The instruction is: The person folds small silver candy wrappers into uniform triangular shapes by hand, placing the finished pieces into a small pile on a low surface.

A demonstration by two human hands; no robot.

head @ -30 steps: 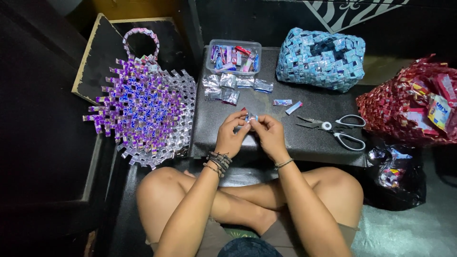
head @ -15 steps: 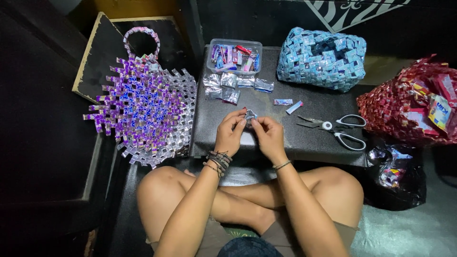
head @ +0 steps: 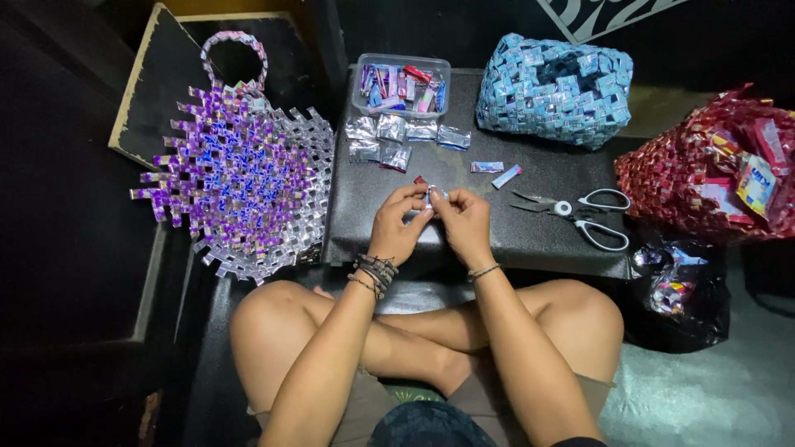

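Note:
My left hand [head: 397, 225] and my right hand [head: 464, 223] meet over the low black table [head: 538, 240], fingertips pinched together on a small folded foil wrapper piece [head: 429, 197]. Several flat silver wrapper pieces [head: 397, 139] lie in a loose row just beyond my hands. Behind them stands a clear plastic tub [head: 401, 84] holding coloured wrapper strips. Two small folded strips [head: 497, 171] lie to the right of my hands. White-handled scissors [head: 580, 213] rest shut on the table at the right.
A half-woven purple and silver wrapper bag with a loop handle [head: 240, 165] lies at the left. A blue woven wrapper bag [head: 556, 87] sits at the table's back right. A red woven bag [head: 712, 165] and a black plastic sack [head: 675, 285] stand at the right. My crossed legs are below.
Both hands stay over the same spot; the fingers have shifted slightly on the small wrapper piece. Nothing else has moved.

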